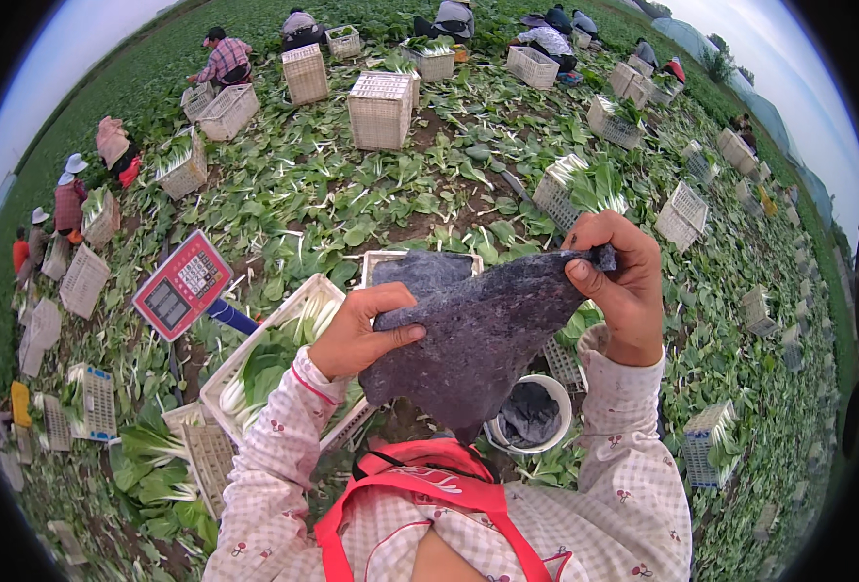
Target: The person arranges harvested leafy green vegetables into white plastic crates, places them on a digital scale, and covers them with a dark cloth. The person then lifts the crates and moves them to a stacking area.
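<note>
A dark grey felt-like cloth (473,349) hangs between my two hands, looking damp. My left hand (367,331) pinches its upper left edge, thumb on top. Its upper right corner is bunched between the thumb and fingers of my right hand (618,284). Under my left forearm stands a white plastic crate (225,389) of leafy greens with white stalks (320,309). Just beyond the cloth, another crate (378,260) is covered by a similar grey cloth (422,269). Below my right hand, a white bucket (564,415) holds more dark cloth (527,415).
A scale display with a red panel (183,286) rises on a blue post (231,315) at left. Cut leaves litter the soil. Beyond stand stacked crates (380,113) and a crate of greens (556,193). Several people, one in a plaid shirt (225,60), crouch farther off.
</note>
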A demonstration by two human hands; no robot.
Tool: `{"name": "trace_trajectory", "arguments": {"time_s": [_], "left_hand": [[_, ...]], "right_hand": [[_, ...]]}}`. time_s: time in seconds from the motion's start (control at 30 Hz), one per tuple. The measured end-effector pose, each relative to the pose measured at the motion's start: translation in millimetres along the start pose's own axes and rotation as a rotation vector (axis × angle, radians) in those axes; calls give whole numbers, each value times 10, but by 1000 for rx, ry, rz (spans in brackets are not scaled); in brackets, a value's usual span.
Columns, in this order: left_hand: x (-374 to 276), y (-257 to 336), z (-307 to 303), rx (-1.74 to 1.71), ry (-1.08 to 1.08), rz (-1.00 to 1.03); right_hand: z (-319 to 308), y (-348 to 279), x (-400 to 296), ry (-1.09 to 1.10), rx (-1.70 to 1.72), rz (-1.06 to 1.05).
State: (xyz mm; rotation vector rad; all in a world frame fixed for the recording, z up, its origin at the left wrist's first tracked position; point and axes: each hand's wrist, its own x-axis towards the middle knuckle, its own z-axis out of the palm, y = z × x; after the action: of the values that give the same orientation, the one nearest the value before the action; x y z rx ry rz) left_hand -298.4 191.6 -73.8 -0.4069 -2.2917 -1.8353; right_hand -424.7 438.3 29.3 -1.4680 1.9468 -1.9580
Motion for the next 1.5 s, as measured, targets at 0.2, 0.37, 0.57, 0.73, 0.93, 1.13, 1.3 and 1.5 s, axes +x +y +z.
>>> {"name": "trace_trajectory", "arguments": {"time_s": [0.2,0.37,0.57,0.73,0.93,1.13,1.3,1.5], "left_hand": [[-301,214,-471,32,212,20],[-751,715,-583,140,-144,231],[-1553,1015,-783,70,-547,274],[-1988,1161,-1177,63,-552,201],[-2864,689,-1757,188,156,-373],[-3385,-1325,-2501,594,419,-722],[-3357,-2505,-2182,1120,505,-1308],[-3433,-2715,-1515,1043,781,-628]], "right_hand": [[89,147,259,-129,-280,127],[104,-119,87,-358,-222,-96],[604,143,452,-1120,333,-453],[1298,332,668,-1130,458,-483],[2493,1048,806,-1047,264,115],[3974,2831,707,-903,144,240],[4866,3896,197,-560,-438,362],[5110,3439,-597,-701,-302,76]]}}
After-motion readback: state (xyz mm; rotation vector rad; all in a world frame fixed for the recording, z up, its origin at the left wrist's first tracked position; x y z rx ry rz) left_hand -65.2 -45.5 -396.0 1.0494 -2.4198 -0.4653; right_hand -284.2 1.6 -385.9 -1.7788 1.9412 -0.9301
